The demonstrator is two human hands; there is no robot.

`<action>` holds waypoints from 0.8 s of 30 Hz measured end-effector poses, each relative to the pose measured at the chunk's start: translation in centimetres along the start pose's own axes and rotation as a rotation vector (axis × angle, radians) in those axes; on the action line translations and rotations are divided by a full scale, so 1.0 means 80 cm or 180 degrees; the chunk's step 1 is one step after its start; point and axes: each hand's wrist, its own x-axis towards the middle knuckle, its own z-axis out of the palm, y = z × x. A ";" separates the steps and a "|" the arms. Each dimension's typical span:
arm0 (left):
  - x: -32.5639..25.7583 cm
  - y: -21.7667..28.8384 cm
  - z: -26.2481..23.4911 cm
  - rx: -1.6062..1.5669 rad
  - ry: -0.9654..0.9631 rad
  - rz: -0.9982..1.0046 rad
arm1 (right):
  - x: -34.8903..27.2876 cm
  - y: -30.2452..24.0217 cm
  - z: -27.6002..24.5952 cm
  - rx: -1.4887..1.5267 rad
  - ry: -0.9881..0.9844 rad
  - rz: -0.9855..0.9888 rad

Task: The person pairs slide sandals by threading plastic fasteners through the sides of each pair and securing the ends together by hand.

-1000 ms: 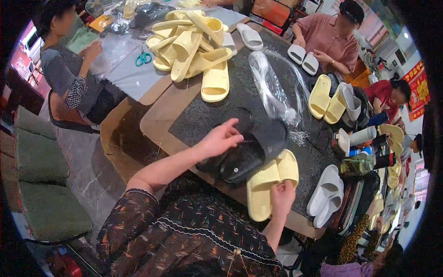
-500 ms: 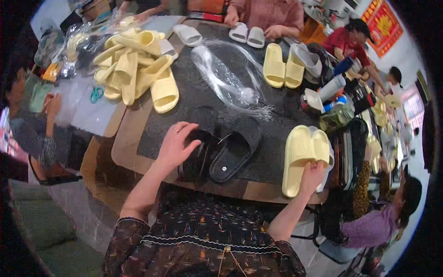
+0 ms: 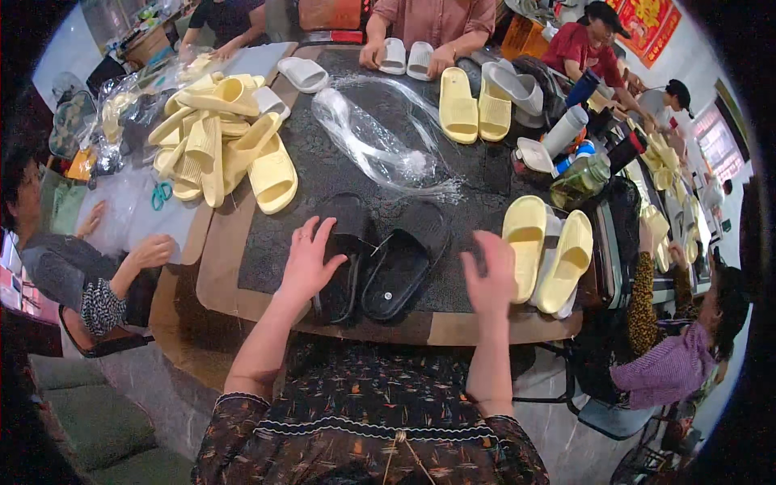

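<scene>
A pair of black slide slippers lies in front of me on the dark mat, the left slipper (image 3: 352,217) and the right slipper (image 3: 402,271) joined by a thin tie. Beside and partly over the left one, my left hand (image 3: 309,260) has its fingers spread; I cannot tell whether they touch it. My right hand (image 3: 489,272) is empty and open, a little blurred, between the black pair and a yellow pair. That pair's left slipper (image 3: 524,242) and right slipper (image 3: 567,263) rest at the table's right side, on top of grey slippers (image 3: 553,234).
A bundle of clear plastic ties (image 3: 380,137) spreads over the mat. To its left are a heap of yellow slippers (image 3: 214,133) and teal scissors (image 3: 162,195). Another yellow pair (image 3: 459,109), bottles and a jar (image 3: 584,179) stand at the right. Co-workers sit around the table.
My right hand has let go of the yellow pair and moved left. Those two slippers now lie farther apart. My left hand stays beside the black pair. The whole view has shifted slightly.
</scene>
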 end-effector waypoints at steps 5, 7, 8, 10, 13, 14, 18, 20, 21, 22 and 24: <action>0.000 0.008 0.010 0.0063 0.0071 0.0086 | 0.019 -0.047 0.059 0.0336 -0.0783 -0.0839; 0.000 0.011 0.014 0.0095 0.0123 0.0087 | 0.024 -0.049 0.078 0.0287 -0.0792 -0.1037; -0.001 0.014 0.015 0.0071 0.0134 0.0118 | 0.025 -0.043 0.085 0.0281 -0.0760 -0.1038; -0.009 0.018 0.019 0.0065 0.0168 0.0146 | 0.026 -0.035 0.098 0.0176 -0.0804 -0.1296; -0.023 0.029 0.019 -0.0081 0.0133 0.0167 | 0.017 -0.028 0.098 0.0753 -0.0956 -0.1004; -0.026 0.032 0.020 -0.0245 0.0062 0.0221 | 0.018 -0.025 0.094 0.1130 -0.0985 -0.0912; -0.021 0.055 0.014 -0.0360 0.0173 0.0583 | 0.010 -0.020 0.080 0.1692 -0.0694 -0.0198; -0.003 0.072 0.011 -0.0571 0.0238 0.0759 | 0.010 -0.019 0.080 0.1844 -0.0666 0.0109; 0.010 0.083 0.009 -0.0778 0.0298 0.0943 | 0.012 -0.020 0.079 0.1994 -0.0625 0.0421; 0.023 0.094 0.009 -0.0989 0.0289 0.1027 | 0.010 -0.014 0.089 0.2157 -0.0627 0.0609; 0.046 0.099 0.019 -0.1441 -0.0021 0.0828 | 0.005 -0.012 0.107 0.2063 -0.0361 0.0473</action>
